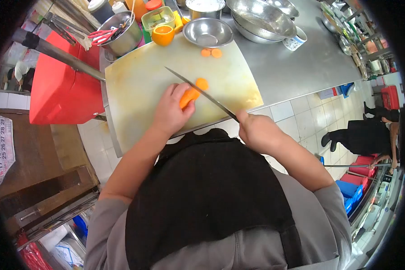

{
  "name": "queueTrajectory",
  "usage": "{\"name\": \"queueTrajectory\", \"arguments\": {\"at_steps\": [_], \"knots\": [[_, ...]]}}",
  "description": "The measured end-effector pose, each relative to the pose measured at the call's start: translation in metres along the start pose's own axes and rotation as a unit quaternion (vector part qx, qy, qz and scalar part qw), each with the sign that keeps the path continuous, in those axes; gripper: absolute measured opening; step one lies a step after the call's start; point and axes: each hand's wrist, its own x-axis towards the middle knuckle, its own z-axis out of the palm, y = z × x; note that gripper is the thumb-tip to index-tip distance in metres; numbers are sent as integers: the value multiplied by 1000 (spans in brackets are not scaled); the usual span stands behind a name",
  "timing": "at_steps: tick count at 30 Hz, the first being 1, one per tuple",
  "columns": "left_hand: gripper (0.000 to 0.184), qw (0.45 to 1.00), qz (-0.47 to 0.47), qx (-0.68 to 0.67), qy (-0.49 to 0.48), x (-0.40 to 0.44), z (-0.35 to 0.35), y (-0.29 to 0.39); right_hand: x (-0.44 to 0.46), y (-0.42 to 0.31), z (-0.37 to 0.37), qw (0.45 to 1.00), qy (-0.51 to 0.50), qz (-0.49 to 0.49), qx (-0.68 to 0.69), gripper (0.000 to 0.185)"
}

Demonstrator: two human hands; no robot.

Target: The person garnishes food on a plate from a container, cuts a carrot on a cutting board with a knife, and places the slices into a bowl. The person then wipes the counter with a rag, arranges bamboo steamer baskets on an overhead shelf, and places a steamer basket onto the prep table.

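Left hand's pinching the carrot, right hand's gripping the knife, two slices at the carrot's one o'clock.

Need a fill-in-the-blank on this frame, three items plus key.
The left hand holds the carrot while the right hand grips the ____.
In the picture, ____ carrot slices lie just below the small metal bowl.
The halved orange sits to the bowl's ____ in the picture.
Missing words: knife; two; left.
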Motion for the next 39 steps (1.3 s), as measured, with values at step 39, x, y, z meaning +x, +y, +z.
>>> {"name": "queueTrajectory", "arguments": {"at_steps": [39], "knots": [[37, 1000, 3, 27, -12, 1, -3, -1, -17, -2, -14, 1000, -10, 8, 21, 17]]}}
